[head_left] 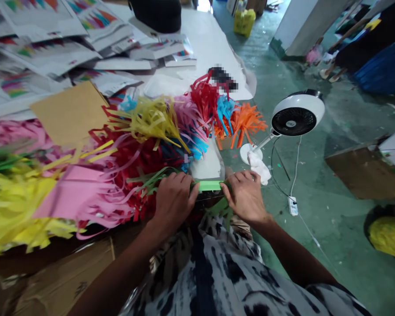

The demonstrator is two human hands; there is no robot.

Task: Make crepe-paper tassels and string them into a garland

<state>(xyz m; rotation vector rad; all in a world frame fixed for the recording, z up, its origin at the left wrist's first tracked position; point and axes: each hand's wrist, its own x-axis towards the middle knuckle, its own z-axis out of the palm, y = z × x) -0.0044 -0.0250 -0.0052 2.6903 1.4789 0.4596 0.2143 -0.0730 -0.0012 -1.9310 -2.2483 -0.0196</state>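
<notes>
Between my two hands a light green fringed paper tassel is stretched out in a folded band, close to my body. My left hand is closed on its left end, and green fringe sticks out beyond the fingers. At the other end my right hand pinches the band, with green strips hanging beneath. Both thumbs press along the band's edge. To the left and ahead lie heaps of fringed paper: yellow tassels, red tassels, orange tassels and a flat pink sheet with fringe.
Printed white packets pile up at the back left, near a brown card sheet. A white fan stands on the right, its cord leading to a power strip on the green floor. Opened cardboard lies farther right.
</notes>
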